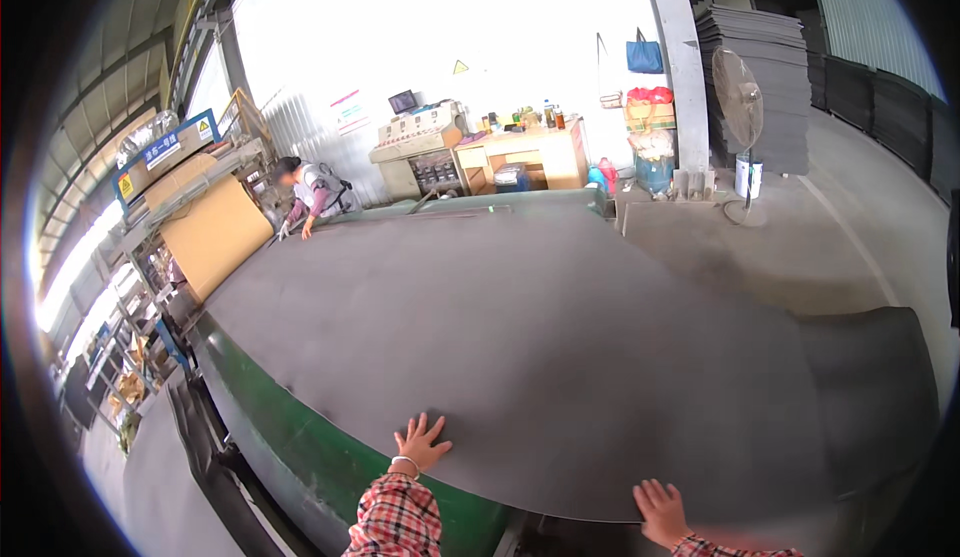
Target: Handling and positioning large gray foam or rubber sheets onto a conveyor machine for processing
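Observation:
A large dark grey sheet lies spread over a green table, its right end drooping past the table. My left hand rests on the sheet's near edge with the fingers spread; a pale bracelet circles that wrist. Farther right, my right hand lies at the same near edge, fingers stretched out over the sheet. Neither hand grips anything. Both arms wear red checked sleeves. Across the sheet at the far left, a co-worker leans in with hands at its far edge.
A machine with a tan sheet on it stands at the left end. Along the back wall are a control console and a wooden desk with bottles. At the right stand a fan and a tall stack of grey sheets.

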Available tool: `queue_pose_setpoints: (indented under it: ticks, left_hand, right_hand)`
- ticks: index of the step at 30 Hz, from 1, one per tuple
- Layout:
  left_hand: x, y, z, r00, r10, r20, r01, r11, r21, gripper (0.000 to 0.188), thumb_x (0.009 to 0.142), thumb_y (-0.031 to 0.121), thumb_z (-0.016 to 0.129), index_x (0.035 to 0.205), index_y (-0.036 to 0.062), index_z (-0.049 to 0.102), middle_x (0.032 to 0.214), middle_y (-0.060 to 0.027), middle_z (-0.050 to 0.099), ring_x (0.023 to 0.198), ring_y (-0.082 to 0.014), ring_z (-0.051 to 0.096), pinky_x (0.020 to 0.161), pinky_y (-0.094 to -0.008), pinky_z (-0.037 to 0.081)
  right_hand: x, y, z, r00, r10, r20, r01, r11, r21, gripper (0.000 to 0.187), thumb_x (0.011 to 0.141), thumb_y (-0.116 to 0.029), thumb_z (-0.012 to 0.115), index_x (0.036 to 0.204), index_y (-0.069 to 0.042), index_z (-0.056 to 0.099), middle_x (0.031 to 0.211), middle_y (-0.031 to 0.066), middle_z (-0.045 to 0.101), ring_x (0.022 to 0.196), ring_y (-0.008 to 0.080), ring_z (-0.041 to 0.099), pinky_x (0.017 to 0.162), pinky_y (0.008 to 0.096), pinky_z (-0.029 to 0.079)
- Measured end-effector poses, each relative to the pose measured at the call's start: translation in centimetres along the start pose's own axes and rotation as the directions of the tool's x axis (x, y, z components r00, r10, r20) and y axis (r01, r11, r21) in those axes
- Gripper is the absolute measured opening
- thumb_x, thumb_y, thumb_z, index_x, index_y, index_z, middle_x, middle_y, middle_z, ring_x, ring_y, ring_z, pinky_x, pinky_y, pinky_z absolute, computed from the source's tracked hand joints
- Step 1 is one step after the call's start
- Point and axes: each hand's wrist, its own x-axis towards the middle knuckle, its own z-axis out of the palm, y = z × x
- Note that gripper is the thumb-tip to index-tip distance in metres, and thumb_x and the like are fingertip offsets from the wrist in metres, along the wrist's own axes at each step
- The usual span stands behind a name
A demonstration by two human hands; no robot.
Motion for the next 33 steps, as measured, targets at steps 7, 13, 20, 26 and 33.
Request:
queue_pose_setpoints:
  ticks: [7, 13, 20, 26, 33]
  left_hand:
    - [-2.3, 6.5, 1.3, 0.977, -0.146, -0.156, 0.141, 0.989, -0.043, 0.064, 0.083, 0.054, 0.045, 0.138, 0.0256, 0.028, 0.146, -0.0122, 0.016, 0.134, -0.0370, 0.010, 0.101, -0.0648, 0.006]
    - [-3.7, 8.3, 1.6, 0.975, -0.147, -0.167, 0.147, 0.989, -0.012, 0.070, 0.081, 0.063, 0.040, 0.139, 0.0264, 0.026, 0.147, -0.0121, 0.016, 0.135, -0.0358, 0.008, 0.101, -0.0644, 0.001]
    - [-2.3, 0.4, 0.3, 0.922, -0.360, -0.140, 0.358, 0.933, -0.037, 0.067, 0.083, 0.060, 0.038, 0.140, 0.0275, 0.024, 0.147, -0.0087, 0.015, 0.136, -0.0334, 0.009, 0.101, -0.0645, 0.001]
    - [-1.0, -2.2, -2.0, 0.795, -0.602, -0.074, 0.606, 0.793, 0.055, 0.064, 0.084, 0.053, 0.041, 0.140, 0.0259, 0.024, 0.147, -0.0088, 0.017, 0.135, -0.0328, 0.011, 0.102, -0.0633, 0.004]
    - [-4.1, 5.3, 2.0, 0.961, -0.143, -0.239, 0.201, 0.950, 0.240, 0.061, 0.086, 0.046, 0.047, 0.139, 0.0208, 0.028, 0.146, -0.0072, 0.022, 0.134, -0.0293, 0.017, 0.102, -0.0598, 0.012]
  right_hand:
    - [-4.4, 5.9, 4.9, 1.000, 0.004, 0.018, -0.003, 0.998, -0.060, 0.047, 0.072, -0.018, 0.063, 0.115, -0.005, 0.051, 0.116, 0.0158, 0.053, 0.112, 0.0293, 0.048, 0.092, 0.0510, 0.032]
    - [-2.9, 3.6, 7.1, 0.994, -0.031, 0.103, 0.020, 0.994, 0.108, 0.048, 0.079, -0.028, 0.060, 0.120, -0.007, 0.048, 0.121, 0.0162, 0.050, 0.116, 0.0289, 0.046, 0.093, 0.0507, 0.032]
    - [-5.3, 1.2, 9.7, 0.971, 0.123, 0.203, -0.175, 0.949, 0.263, 0.059, 0.075, -0.031, 0.064, 0.124, -0.005, 0.043, 0.125, 0.0201, 0.044, 0.117, 0.0333, 0.043, 0.094, 0.0475, 0.033]
    - [-7.9, 3.2, 9.7, 0.963, 0.210, 0.167, -0.240, 0.953, 0.186, 0.058, 0.072, -0.026, 0.066, 0.121, -0.002, 0.045, 0.120, 0.0210, 0.048, 0.112, 0.0346, 0.047, 0.089, 0.0442, 0.038]
    - [-10.3, 8.3, 10.6, 0.832, 0.540, 0.128, -0.555, 0.811, 0.185, 0.061, 0.075, -0.024, 0.064, 0.126, -0.001, 0.040, 0.125, 0.0228, 0.044, 0.112, 0.0360, 0.045, 0.091, 0.0423, 0.039]
